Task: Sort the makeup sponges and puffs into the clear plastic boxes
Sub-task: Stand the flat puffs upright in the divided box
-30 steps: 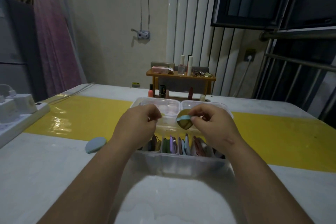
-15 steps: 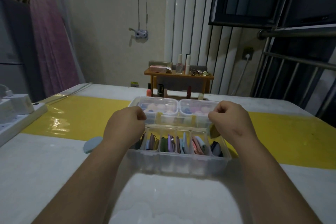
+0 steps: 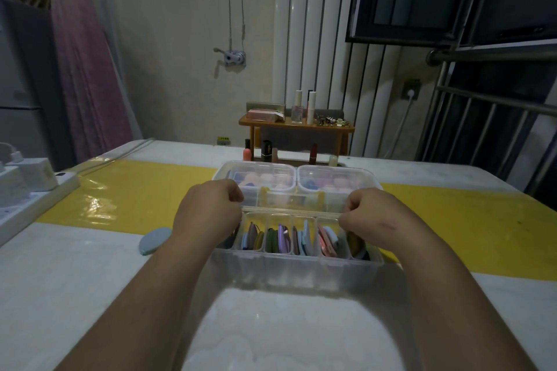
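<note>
- Head view: the left hand and the right hand sit at the far rim of the divided box, one at each end.
- Each grip is curled tight. The fingertips are hidden, but each seems to pinch that rim.
- Flat puffs stand on edge in the box's compartments.
- Just behind it, two lidded boxes hold pink and blue sponges.
- One blue-grey puff lies loose on the surface, left of the divided box.
- A power strip lies at the surface's left edge.

Yellow table band, grey-blue puff, pink curtain
</note>
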